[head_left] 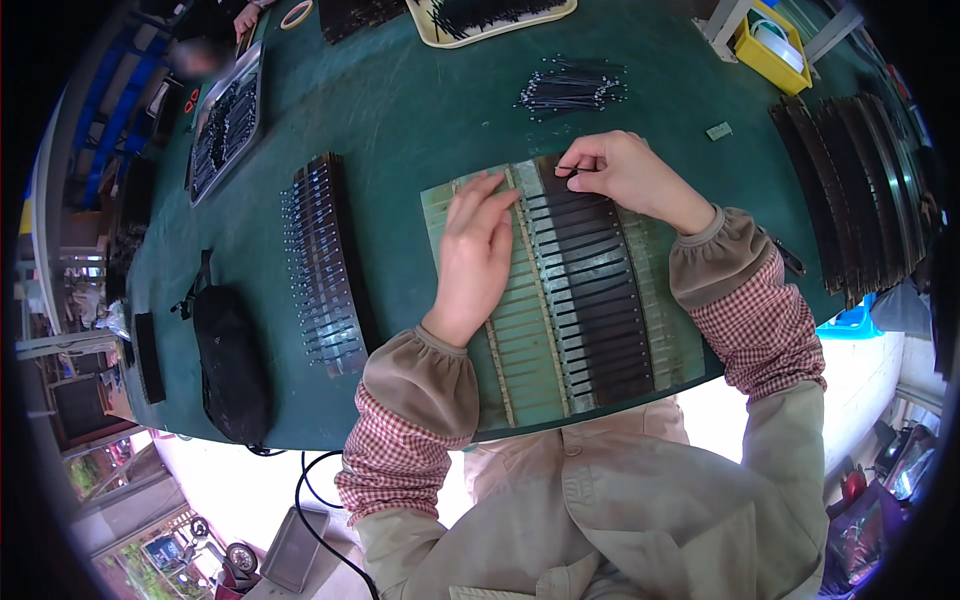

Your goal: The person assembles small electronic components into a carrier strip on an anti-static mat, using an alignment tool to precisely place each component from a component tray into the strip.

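Green board, parallel grooves; dark ribbed strip

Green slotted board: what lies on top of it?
On the green slotted board lies a dark strip. The board's surface beneath that strip, and beneath the left hand and right hand, cannot be seen.

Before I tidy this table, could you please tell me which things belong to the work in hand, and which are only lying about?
Apparently in use:
- green slotted board, under the left hand
- dark strip on it
- thin dark piece, in the right hand
- pile of similar thin pieces, probably

Apparently just lying about:
- black pouch
- small green piece
- yellow bin
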Demonstrator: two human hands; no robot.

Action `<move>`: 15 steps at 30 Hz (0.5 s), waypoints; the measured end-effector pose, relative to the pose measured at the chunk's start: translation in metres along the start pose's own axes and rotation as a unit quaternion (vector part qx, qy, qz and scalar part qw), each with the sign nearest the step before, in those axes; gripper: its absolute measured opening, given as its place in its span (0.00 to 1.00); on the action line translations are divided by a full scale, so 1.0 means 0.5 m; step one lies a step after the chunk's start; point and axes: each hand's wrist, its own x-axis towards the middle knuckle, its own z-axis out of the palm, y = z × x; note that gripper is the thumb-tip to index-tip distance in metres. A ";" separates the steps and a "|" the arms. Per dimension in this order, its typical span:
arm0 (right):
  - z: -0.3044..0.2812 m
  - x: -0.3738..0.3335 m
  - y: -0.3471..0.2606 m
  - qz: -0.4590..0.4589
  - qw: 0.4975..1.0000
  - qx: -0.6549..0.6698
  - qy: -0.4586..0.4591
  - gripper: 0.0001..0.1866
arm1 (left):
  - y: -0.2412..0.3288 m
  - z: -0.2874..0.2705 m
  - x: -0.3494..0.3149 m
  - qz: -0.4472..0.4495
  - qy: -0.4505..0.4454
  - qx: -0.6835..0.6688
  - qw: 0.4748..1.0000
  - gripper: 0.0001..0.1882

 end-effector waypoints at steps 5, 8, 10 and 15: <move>0.016 -0.009 -0.015 -0.050 0.987 -0.139 0.061 0.10 | 0.010 0.003 -0.003 0.065 -0.056 0.109 0.990 0.15; 0.012 -0.023 0.002 -0.074 0.976 -0.172 0.111 0.10 | -0.002 0.002 -0.003 0.064 -0.055 0.094 0.992 0.15; -0.002 -0.030 0.007 -0.088 0.969 -0.187 0.134 0.09 | -0.012 0.001 -0.005 0.052 -0.029 0.036 0.998 0.14; -0.032 -0.048 -0.040 0.018 0.990 0.135 0.029 0.08 | 0.025 -0.011 0.017 -0.167 -0.015 -0.253 0.953 0.10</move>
